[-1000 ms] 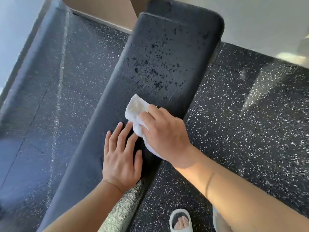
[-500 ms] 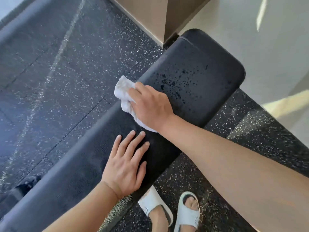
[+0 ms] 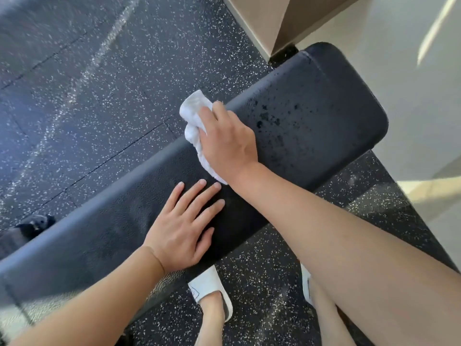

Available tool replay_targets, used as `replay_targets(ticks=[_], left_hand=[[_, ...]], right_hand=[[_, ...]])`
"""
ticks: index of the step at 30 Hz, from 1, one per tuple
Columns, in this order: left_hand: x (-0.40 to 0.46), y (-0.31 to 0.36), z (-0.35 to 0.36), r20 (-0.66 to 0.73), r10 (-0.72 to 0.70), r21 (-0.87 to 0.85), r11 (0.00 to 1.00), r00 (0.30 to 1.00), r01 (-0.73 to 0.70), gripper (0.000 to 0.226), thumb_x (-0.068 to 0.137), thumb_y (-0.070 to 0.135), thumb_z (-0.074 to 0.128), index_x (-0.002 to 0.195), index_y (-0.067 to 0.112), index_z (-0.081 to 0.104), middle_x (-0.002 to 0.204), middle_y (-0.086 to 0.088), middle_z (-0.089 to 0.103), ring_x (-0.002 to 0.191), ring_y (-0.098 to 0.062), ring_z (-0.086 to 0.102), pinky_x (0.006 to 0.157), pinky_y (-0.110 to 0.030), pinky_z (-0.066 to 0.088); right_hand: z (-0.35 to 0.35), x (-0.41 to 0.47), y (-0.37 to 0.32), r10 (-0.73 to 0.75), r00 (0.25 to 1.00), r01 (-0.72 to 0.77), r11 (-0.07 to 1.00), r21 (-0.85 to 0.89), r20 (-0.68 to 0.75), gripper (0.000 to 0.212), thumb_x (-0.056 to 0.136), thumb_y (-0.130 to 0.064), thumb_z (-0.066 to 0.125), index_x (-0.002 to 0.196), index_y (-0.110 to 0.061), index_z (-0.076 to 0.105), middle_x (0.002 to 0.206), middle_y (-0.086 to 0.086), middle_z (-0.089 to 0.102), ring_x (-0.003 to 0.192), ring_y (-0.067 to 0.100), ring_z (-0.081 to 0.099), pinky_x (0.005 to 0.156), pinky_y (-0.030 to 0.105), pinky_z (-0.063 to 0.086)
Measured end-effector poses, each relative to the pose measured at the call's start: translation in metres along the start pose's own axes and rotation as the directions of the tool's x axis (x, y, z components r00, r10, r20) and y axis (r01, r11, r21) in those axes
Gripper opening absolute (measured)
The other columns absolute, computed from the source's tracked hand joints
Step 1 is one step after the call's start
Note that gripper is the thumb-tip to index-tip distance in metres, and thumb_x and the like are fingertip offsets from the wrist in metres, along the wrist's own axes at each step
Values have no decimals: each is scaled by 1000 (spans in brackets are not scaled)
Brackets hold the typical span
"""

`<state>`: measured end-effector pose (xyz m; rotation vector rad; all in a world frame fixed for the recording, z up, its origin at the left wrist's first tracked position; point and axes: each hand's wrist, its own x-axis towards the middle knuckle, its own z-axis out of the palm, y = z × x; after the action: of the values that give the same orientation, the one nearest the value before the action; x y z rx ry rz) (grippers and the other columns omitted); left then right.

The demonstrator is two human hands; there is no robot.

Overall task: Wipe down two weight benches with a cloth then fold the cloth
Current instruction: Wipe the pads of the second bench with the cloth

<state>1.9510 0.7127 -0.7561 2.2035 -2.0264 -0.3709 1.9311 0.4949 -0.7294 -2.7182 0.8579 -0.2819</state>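
A black padded weight bench [image 3: 324, 116] runs from the lower left to the upper right, with dark wet specks on its far end. A bunched white cloth [image 3: 193, 113] lies at the bench's far edge. My right hand [image 3: 228, 143] grips the cloth and presses it onto the pad. Part of the cloth is hidden under that hand. My left hand [image 3: 182, 228] rests flat on the pad nearer to me, fingers spread, holding nothing.
Speckled black rubber floor [image 3: 99, 83] surrounds the bench. A beige wall corner [image 3: 274, 26] stands just beyond the bench's far end, with pale floor [image 3: 411, 83] to its right. My feet in white slippers [image 3: 212, 290] stand close against the bench's near side.
My right hand has carried the cloth up the pad towards the far end and to the bench's far edge. My left hand has stayed flat on the pad. The view has turned.
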Motion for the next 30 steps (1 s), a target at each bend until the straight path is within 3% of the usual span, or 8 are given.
replay_targets(ticks=[3, 5, 9, 14, 19, 23, 26, 30], left_hand=[[0, 5, -5, 8, -31, -4, 1000, 1000, 31, 58, 94, 39, 55, 149, 20, 54, 172, -3, 30, 159, -31, 28, 126, -61, 22], [10, 12, -13, -25, -92, -6, 996, 995, 92, 55, 89, 37, 58, 141, 20, 59, 165, -2, 42, 150, -33, 43, 122, -58, 29], [47, 25, -29, -94, -298, -40, 955, 950, 295, 52, 90, 35, 54, 139, 21, 55, 149, 2, 52, 128, -31, 52, 106, -50, 38], [81, 14, -38, -153, -563, -84, 826, 812, 557, 53, 95, 29, 51, 145, 14, 53, 155, -5, 49, 136, -35, 46, 116, -53, 34], [103, 57, -14, -148, -764, -215, 645, 629, 733, 63, 100, 30, 41, 161, 15, 38, 171, -5, 30, 159, -29, 22, 131, -55, 11], [105, 60, 0, -151, -794, -189, 608, 589, 771, 68, 99, 35, 34, 165, 19, 30, 176, 0, 19, 164, -23, 10, 132, -54, 6], [105, 60, 4, -195, -787, -173, 614, 585, 770, 68, 98, 34, 36, 164, 19, 31, 175, 0, 21, 163, -24, 13, 132, -55, 8], [105, 60, 8, -237, -782, -169, 617, 576, 769, 68, 96, 32, 39, 162, 18, 37, 174, -1, 27, 162, -26, 19, 131, -55, 11]], right_hand=[[-7, -2, 26, -252, 967, 251, 968, 25, 44, 24, 94, -24, 56, 112, -11, 67, 102, 7, 63, 83, 25, 65, 48, 38, 51], [-14, 5, 60, -334, 940, 337, 941, -32, 71, 21, 96, -22, 61, 114, -12, 66, 105, 6, 63, 84, 24, 64, 49, 38, 50], [-33, 26, 126, -131, 991, 133, 990, -51, 32, 29, 103, -30, 49, 123, -13, 62, 111, 8, 60, 95, 32, 62, 58, 38, 40], [-37, 19, 125, 1, 1000, -2, 1000, 28, 15, 27, 102, -31, 49, 117, -11, 61, 107, 10, 57, 93, 33, 58, 61, 38, 37], [-36, -28, 98, -146, 989, 146, 989, 2, -34, 21, 98, -30, 59, 96, -9, 65, 93, 9, 61, 77, 29, 54, 55, 40, 45], [-35, -71, 105, -375, 927, 375, 926, -35, 1, 12, 91, -26, 73, 99, -17, 70, 94, 4, 61, 77, 25, 51, 66, 38, 43], [-36, -67, 130, -515, 857, 513, 856, -62, -18, 13, 88, -20, 74, 99, -16, 73, 87, 4, 59, 71, 24, 48, 59, 37, 44], [-28, -11, 134, -457, 884, 460, 888, 6, -99, 17, 98, -23, 60, 98, -11, 73, 85, 7, 60, 70, 26, 53, 54, 39, 47]])
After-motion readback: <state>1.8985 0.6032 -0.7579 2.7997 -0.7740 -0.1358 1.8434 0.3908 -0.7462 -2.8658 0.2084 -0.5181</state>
